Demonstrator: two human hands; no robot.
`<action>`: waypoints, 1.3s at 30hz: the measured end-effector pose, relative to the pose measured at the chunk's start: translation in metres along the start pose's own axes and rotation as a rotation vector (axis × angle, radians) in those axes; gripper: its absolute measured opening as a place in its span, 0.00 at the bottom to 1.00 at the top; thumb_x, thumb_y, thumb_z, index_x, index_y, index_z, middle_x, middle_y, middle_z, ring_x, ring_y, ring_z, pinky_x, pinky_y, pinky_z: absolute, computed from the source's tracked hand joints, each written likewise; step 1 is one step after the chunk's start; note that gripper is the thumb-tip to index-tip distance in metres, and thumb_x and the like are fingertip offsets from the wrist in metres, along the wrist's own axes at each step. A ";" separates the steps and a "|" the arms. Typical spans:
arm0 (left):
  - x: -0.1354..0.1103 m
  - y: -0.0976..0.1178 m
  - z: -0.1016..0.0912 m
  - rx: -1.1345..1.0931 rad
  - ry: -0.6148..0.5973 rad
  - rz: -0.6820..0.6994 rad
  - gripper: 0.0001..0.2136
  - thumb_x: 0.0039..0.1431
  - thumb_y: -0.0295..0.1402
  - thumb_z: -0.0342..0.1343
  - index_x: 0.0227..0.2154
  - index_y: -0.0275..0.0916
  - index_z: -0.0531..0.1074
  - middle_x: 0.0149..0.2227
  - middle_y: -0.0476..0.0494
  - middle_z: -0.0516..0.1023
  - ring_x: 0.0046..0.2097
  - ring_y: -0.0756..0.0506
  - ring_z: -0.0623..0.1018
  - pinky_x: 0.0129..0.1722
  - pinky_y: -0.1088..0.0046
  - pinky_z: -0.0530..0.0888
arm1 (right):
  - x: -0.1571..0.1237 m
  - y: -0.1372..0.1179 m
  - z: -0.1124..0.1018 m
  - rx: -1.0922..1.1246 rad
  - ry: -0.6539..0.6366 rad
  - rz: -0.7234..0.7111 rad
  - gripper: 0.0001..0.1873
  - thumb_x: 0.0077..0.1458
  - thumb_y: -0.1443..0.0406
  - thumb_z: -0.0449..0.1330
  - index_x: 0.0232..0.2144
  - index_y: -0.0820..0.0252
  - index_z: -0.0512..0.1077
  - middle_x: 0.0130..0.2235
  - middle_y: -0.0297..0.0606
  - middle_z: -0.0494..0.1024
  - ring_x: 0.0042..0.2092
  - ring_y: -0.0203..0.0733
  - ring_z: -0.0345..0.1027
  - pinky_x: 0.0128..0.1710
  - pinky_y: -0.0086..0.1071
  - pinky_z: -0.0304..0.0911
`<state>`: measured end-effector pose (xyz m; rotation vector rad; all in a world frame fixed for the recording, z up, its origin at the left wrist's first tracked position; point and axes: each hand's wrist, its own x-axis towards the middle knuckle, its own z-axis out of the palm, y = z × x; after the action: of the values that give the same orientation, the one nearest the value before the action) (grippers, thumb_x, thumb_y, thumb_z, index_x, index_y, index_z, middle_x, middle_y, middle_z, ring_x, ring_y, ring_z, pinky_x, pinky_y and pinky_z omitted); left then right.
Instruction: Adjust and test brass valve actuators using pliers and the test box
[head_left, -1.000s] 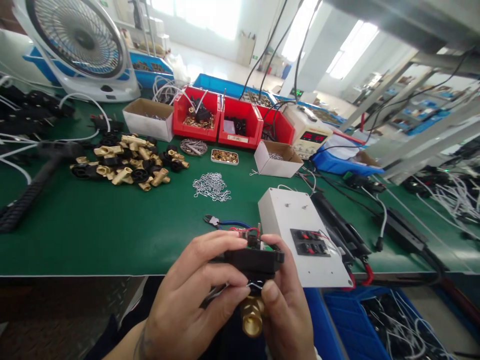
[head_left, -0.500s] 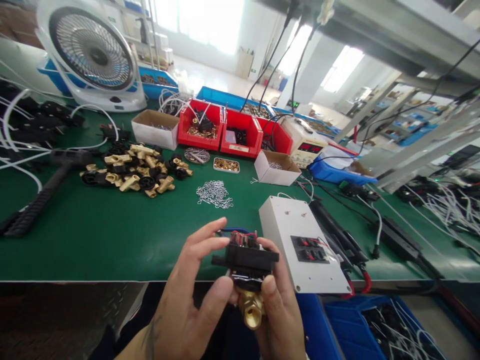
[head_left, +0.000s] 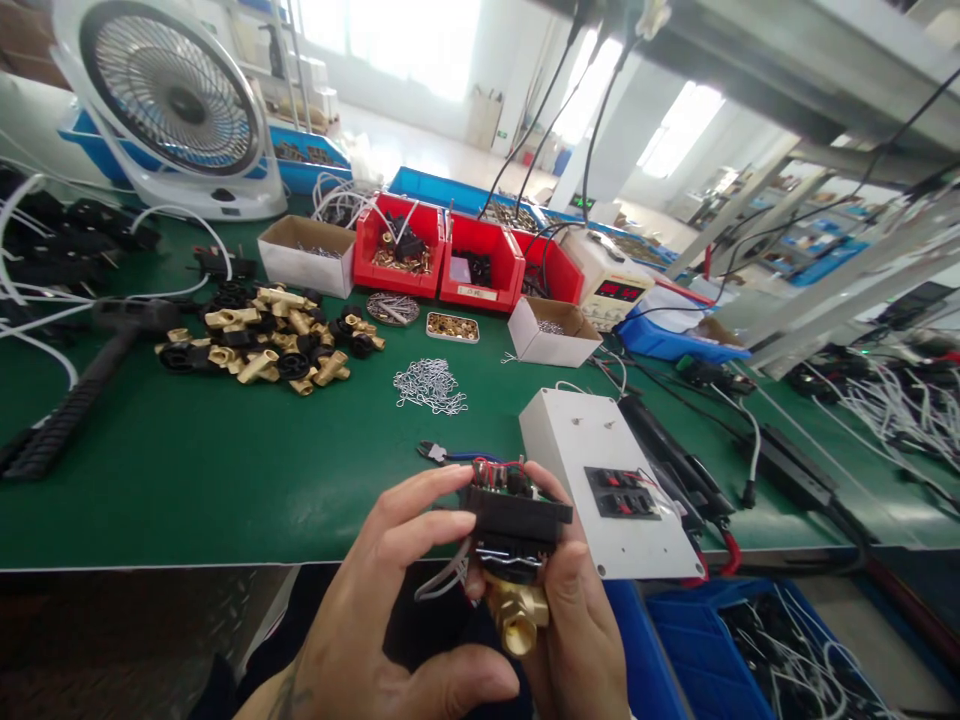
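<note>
Both hands hold one valve assembly (head_left: pixel 513 530) just in front of the table edge: a black plastic housing with a small circuit board and red wires on top, and a brass fitting (head_left: pixel 519 612) below. My right hand (head_left: pixel 581 630) wraps around the brass fitting and the housing's right side. My left hand (head_left: pixel 390 610) has its fingertips on the housing's left side, thumb stretched out underneath. White wires hang from the assembly between the hands.
A white box with red and black terminals (head_left: pixel 607 480) lies right of the hands. Cutters with blue handles (head_left: pixel 450 455) lie behind them. Farther back sit metal clips (head_left: pixel 430 385), brass and black fittings (head_left: pixel 262 345), red bins (head_left: pixel 442 255), cardboard boxes (head_left: pixel 551 330), a fan (head_left: pixel 169 95).
The left fingers, spread apart half a second ago, have come back onto the housing's left side. The assembly has tilted slightly and the white wires now show beneath it.
</note>
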<state>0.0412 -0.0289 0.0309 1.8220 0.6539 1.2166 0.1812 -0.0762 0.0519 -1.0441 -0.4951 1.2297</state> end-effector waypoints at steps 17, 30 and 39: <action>-0.001 0.005 0.003 0.012 0.173 -0.208 0.12 0.65 0.33 0.53 0.50 0.49 0.67 0.58 0.46 0.68 0.61 0.43 0.68 0.61 0.65 0.66 | -0.001 0.004 -0.001 -0.016 0.088 -0.079 0.30 0.57 0.47 0.59 0.59 0.48 0.63 0.52 0.42 0.74 0.32 0.39 0.71 0.29 0.33 0.70; 0.001 0.004 0.007 -0.319 0.124 -0.392 0.20 0.59 0.44 0.61 0.52 0.47 0.67 0.62 0.43 0.65 0.65 0.38 0.63 0.62 0.62 0.63 | -0.002 0.003 -0.003 -0.044 0.120 -0.068 0.32 0.57 0.47 0.58 0.61 0.46 0.61 0.58 0.44 0.71 0.45 0.51 0.75 0.37 0.43 0.75; 0.020 0.012 0.003 -0.698 -0.012 -0.763 0.25 0.47 0.38 0.69 0.48 0.38 0.70 0.45 0.40 0.80 0.46 0.38 0.80 0.47 0.67 0.75 | -0.002 0.007 -0.028 -0.458 -0.196 -0.242 0.30 0.60 0.51 0.58 0.63 0.42 0.60 0.54 0.40 0.77 0.50 0.48 0.75 0.49 0.42 0.72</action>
<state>0.0517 -0.0208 0.0500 0.8637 0.7068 0.7613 0.1989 -0.0882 0.0328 -1.2063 -1.0611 1.0277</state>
